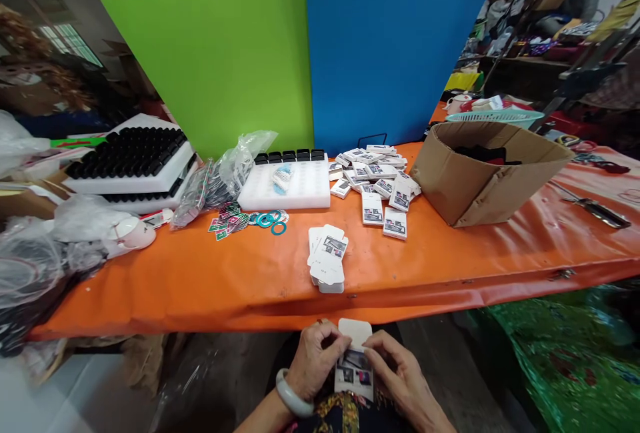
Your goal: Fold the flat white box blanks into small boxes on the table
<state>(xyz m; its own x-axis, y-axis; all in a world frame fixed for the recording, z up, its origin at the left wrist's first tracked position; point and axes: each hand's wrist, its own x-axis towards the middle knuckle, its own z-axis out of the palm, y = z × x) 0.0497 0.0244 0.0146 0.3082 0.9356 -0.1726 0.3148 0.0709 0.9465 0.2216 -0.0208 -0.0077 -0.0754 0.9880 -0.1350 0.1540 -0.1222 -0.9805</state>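
Below the front edge of the orange table (450, 259), over my lap, I hold a small printed carton (356, 361) between both hands. My left hand (313, 356) is closed on its upper left side, thumb and fingertips pinching the card, with a pale bangle (293, 398) on that wrist. My right hand (400, 374) is closed on the right side in the same way, its thumb lying across the printed face. I judge the carton to be very light and made of thin card. It would be stiff enough along its folds but easy to crease or crush if squeezed on the flat panels. The long edges and corners are the best places to grip it, with the flap left free. It is white, with a plain rounded flap standing up at the top and a dark product picture with touches of pink and blue lower down. It seems flattened rather than squared up, though my fingers cover too much to be sure. On the table just ahead lies a stack of flat cartons (329, 259) like it. Farther back is a heap of made-up little boxes (375, 183), between a white foam tray (300, 187) and an open cardboard box (480, 176).
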